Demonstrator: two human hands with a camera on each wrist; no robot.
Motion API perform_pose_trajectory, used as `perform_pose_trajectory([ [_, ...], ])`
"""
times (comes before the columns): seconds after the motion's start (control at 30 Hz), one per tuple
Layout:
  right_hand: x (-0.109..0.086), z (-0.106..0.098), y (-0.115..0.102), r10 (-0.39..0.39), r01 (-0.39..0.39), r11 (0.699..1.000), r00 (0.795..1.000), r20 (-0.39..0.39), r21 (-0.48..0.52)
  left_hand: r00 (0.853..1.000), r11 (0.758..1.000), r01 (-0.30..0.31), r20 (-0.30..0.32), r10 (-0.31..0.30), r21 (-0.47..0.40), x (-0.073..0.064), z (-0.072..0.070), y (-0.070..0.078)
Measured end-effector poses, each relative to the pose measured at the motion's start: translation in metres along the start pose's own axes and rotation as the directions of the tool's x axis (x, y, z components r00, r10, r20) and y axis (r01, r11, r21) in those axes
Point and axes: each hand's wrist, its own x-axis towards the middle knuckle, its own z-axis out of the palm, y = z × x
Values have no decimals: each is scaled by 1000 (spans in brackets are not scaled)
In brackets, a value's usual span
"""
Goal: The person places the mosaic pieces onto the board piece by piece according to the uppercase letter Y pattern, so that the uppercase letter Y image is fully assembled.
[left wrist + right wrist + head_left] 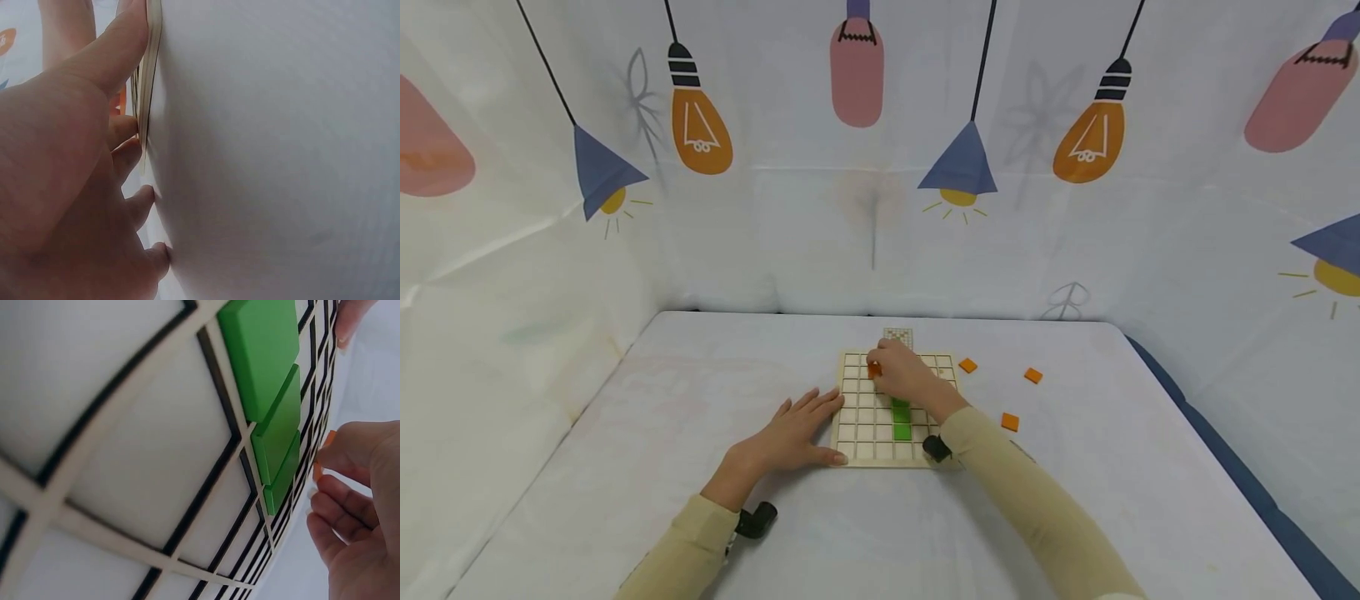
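A wooden grid board (856, 432) with pale square cells lies on the table. My right hand (908, 377) reaches over its upper left part and pinches an orange square tile (874, 371) between thumb and fingers. In the right wrist view that tile (317, 470) shows edge-on, close to the grid. Green tiles (902, 432) sit in one column of cells, partly hidden under the right wrist. Along the board's left edge lies my left hand (793, 435), fingers spread and straight, thumb at the near left corner; fingertips (128, 152) rest right beside the edge.
Loose orange tiles lie right of the board: one near its upper corner (967, 365), one farther right (1033, 375), one nearer me (1010, 422). A small patterned card (898, 334) lies behind the board. A printed white curtain (805, 233) hangs beyond the table.
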Motion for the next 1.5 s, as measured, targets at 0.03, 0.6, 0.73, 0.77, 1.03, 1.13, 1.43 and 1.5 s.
perform_pose_trajectory([
  [0.03, 1, 0, 0, 1, -1, 1000, 1000, -2, 9, 1000, 1000, -1, 0, 1, 0, 0, 0, 0],
  [0.6, 9, 3, -6, 0, 0, 1000, 1000, 2, 5, 1000, 1000, -4, 6, 4, -3, 0, 0, 0],
  [0.73, 10, 4, -6, 17, -17, 1000, 1000, -1, 2, 1000, 1000, 0, 7, 0, -10, -1, -2, 3],
  [0.77, 11, 5, -6, 18, -18, 1000, 1000, -4, 3, 1000, 1000, 2, 9, -2, -10, -1, -3, 3],
  [1.03, 12, 8, -5, -7, 7, 1000, 1000, -14, 5, 1000, 1000, 4, 11, -4, -5, 0, -2, 2],
  [1.13, 11, 9, -5, -14, 15, 1000, 1000, -17, 14, 1000, 1000, 4, 7, -4, -2, 0, -1, 1],
  [1.43, 9, 7, -6, -39, 39, 999, 999, -20, -24, 1000, 1000, 2, 5, -2, 4, -1, -1, 1],
  [1.5, 8, 7, -7, -46, 45, 999, 999, -22, -26, 1000, 1000, 6, 5, -6, 6, -1, -1, 1],
])
